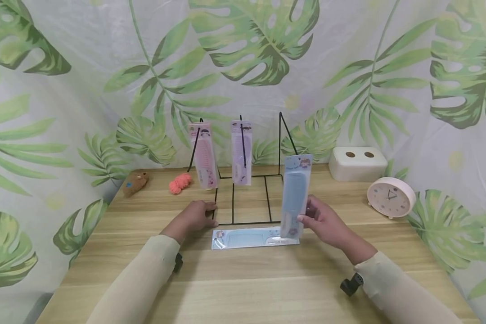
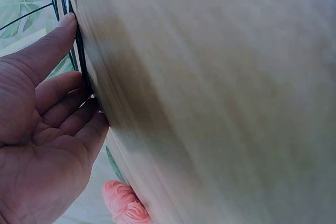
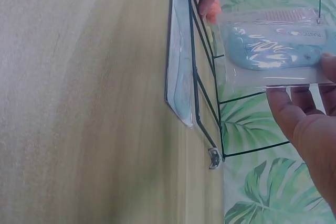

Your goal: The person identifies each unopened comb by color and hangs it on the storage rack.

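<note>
Currently two comb packs hang on the wire rack (image 1: pixel 243 180); right hand (image 1: pixel 326 220) pinches a blue comb pack (image 1: pixel 294 195) upright (unhung), another lies at 6 o'clock; left hand (image 1: pixel 194 216), fingers straight, steadies the rack.

From the head we look forward and down across the table (image 1: pixel 243 288), the wire rack (image 1: pixel 247 198) at 12 o'clock. Our left wrist view sits very close to the table edge, tilted sideways; our right wrist view, also rolled, shares that rack (image 3: pixel 207 103) and the tabletop.
</note>
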Demonstrator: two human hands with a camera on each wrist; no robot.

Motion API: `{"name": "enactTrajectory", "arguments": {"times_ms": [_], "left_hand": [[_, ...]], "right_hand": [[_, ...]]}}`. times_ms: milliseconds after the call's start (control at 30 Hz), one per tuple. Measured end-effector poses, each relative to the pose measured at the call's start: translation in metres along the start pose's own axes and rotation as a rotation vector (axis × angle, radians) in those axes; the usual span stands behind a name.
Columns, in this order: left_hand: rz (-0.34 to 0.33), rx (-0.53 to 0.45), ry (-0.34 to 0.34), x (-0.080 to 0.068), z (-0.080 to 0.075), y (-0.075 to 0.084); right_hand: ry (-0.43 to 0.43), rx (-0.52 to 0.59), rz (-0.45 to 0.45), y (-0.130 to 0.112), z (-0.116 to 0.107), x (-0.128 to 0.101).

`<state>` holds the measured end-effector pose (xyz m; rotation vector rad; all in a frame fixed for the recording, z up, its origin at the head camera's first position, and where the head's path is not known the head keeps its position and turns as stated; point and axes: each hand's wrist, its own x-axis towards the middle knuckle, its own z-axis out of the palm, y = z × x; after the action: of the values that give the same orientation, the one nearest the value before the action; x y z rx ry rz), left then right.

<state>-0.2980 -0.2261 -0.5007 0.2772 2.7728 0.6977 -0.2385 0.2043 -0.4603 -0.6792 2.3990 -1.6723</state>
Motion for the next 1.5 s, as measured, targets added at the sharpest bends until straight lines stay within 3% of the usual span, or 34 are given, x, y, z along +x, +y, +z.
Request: {"name": "enactTrajectory", "arguments": {"times_ms": [400,600,967,1167,1500], "left_hand": [[-0.006,-0.009,0.002,0.002,0.001,-0.002],[0.002,-0.007,0.001,0.002,0.001,-0.001],[0.006,0.001,0.0,0.003,0.001,-0.004],[-0.002,-0.021,-0.013,0.001,0.003,-0.002],[-0.001,-0.005,-0.006,0.001,0.0,-0.001]], "right_hand": [[0.014,0.005,0.025,0.002,-0.003,0.002],[0.067,0.024,0.055,0.004,-0.002,0.008],[0.323,-0.042,0.092,-0.01,0.0,0.063],[0.348,-0.002,0.089,-0.004,-0.002,0.089],[0.345,-0.005,0.122,0.002,-0.006,0.107]]}}
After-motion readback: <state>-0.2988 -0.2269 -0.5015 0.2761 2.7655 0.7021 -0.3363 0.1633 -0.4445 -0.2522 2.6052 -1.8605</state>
